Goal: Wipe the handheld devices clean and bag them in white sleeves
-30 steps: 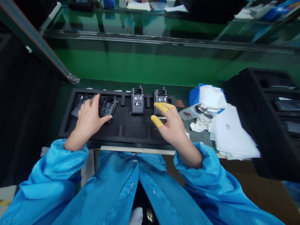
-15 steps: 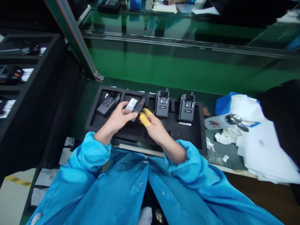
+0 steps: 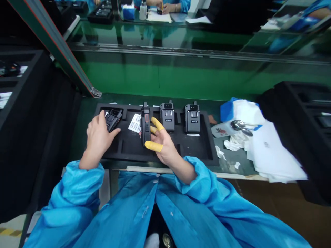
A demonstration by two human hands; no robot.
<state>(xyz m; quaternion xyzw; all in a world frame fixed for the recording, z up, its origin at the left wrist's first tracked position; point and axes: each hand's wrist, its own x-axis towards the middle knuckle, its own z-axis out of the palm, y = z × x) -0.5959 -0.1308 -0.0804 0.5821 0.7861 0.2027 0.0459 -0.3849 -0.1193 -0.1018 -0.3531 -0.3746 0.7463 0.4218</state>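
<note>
A black foam tray (image 3: 160,155) lies on the bench in front of me. My right hand (image 3: 162,143), with yellow finger covers, holds a black radio (image 3: 146,125) upright with its side facing me. At the tray's left end, the fingers of my left hand (image 3: 99,136) are wrapped round a tilted radio (image 3: 113,116). A white label sheet (image 3: 134,123) rests in the compartment just left of the held radio. Two more radios, the nearer one (image 3: 167,117) and the farther one (image 3: 192,119), lie back side up in the right part of the tray.
Right of the tray are a floral case (image 3: 221,130), crumpled tissues, a metal spoon, a blue box (image 3: 227,112) and white bags (image 3: 276,151). Black trays stand at both sides. Beyond the green partition (image 3: 181,79), another person's hands work over a white sheet.
My left hand has let go of the middle radio and moved left onto the leftmost one. My right hand now holds the middle radio alone, turned more upright. The view has shifted right.
</note>
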